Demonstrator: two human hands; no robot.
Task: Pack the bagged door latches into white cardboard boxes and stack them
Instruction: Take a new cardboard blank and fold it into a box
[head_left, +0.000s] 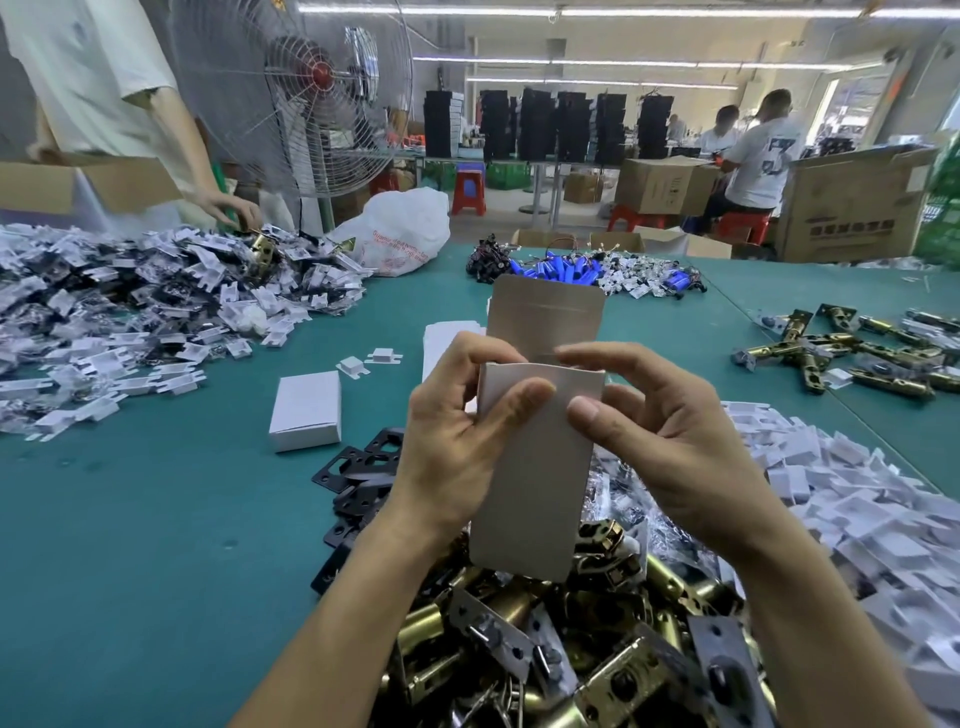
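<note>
I am holding the box (535, 467) upright, left hand (447, 447) gripping its side, right hand (660, 431) pinching the front wall. I am reckoning a fully squared mouth eases the latches (670, 584) in.

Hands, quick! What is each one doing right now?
Left hand: holding the box, thumb on its front.
Right hand: pinching the box's top edge.
</note>
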